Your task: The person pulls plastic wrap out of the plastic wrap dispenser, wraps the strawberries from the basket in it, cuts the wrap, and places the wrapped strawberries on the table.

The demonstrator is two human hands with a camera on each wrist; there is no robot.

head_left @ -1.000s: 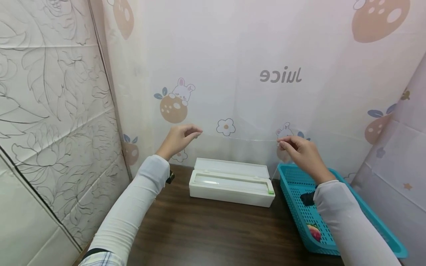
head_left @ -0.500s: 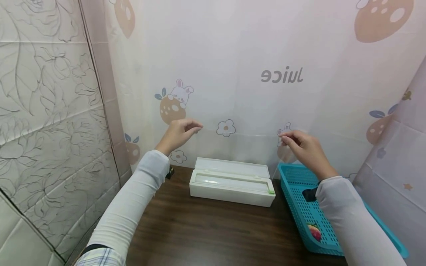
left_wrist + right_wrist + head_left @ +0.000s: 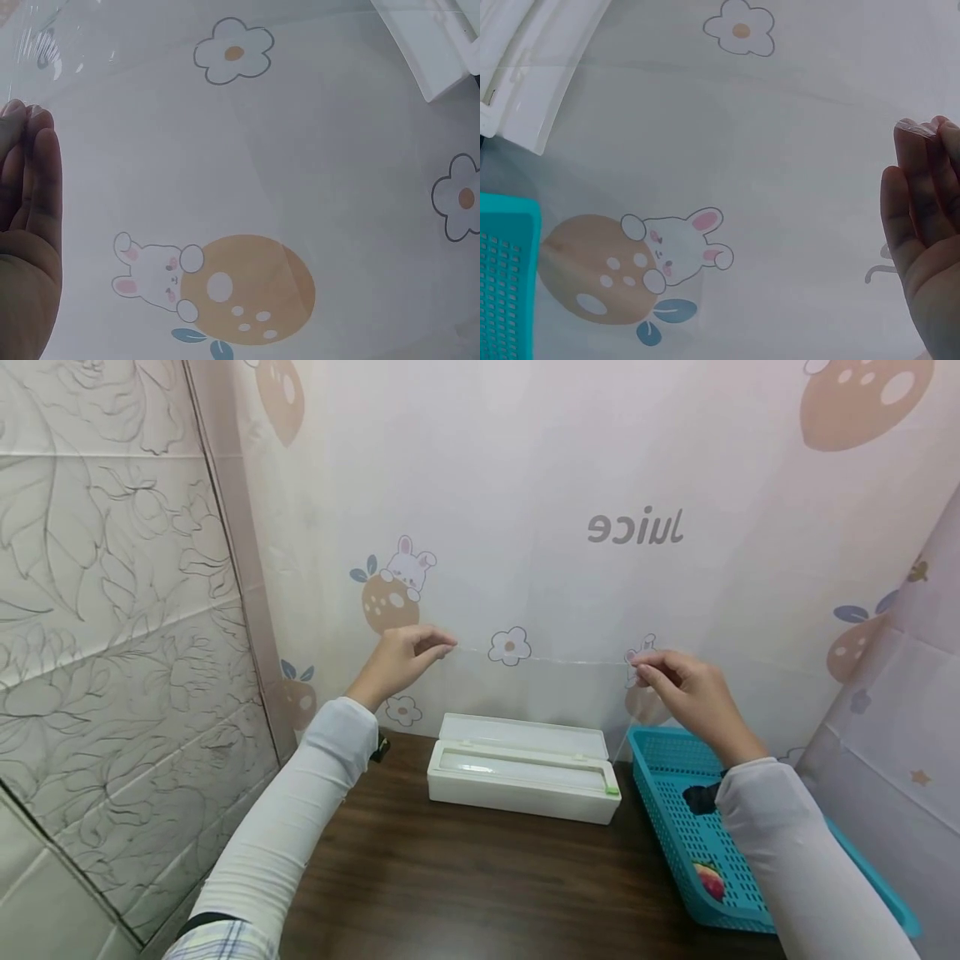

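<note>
Clear film (image 3: 577, 662) — left hand (image 3: 401, 660), right hand (image 3: 690, 693) pinching

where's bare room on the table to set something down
Widest: the table in front of the white box, left of the teal basket. Smaller: off the box's left end. Crowded: the narrow gap between box and basket. Film spans left hand to right hand.

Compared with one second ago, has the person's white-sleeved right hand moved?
Yes, slightly upward: in the head view, the right hand is nearer the mirrored grey word "Juice" on the pale printed curtain.
</note>
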